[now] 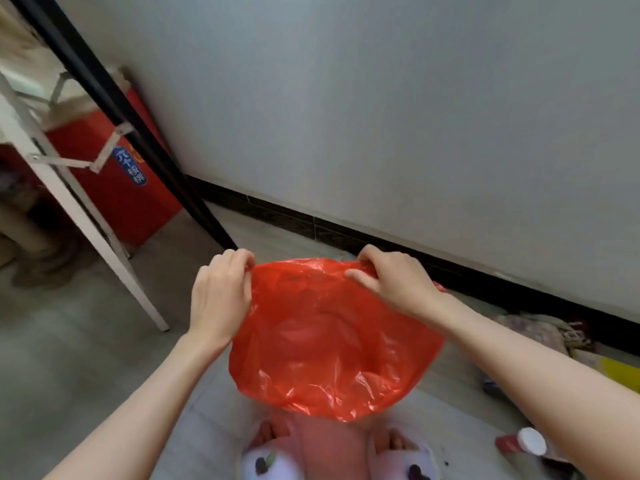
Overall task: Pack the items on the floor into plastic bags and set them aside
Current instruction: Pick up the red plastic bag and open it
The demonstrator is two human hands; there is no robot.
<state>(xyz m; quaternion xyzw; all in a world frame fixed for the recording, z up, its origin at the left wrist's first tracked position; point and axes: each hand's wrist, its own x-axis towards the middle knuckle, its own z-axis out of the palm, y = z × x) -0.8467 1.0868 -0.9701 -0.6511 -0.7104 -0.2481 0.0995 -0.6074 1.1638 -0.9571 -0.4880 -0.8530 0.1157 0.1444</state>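
A red plastic bag (332,344) hangs in front of me above my feet, puffed out and crinkled. My left hand (221,292) pinches its upper left edge with curled fingers. My right hand (391,278) grips the upper right edge, thumb and fingers closed on the plastic. On the floor at the lower right lies a red bottle with a white cap (523,441). Further right, partly hidden by my right forearm, sit a yellow item (620,372) and a heap of patterned fabric (543,330).
A white folding table leg (86,220) and a black pole (131,123) slant down at the left, with a red carton (117,188) behind them. A grey wall with a dark skirting board (381,237) runs across the back. My slippered feet (346,459) stand below the bag.
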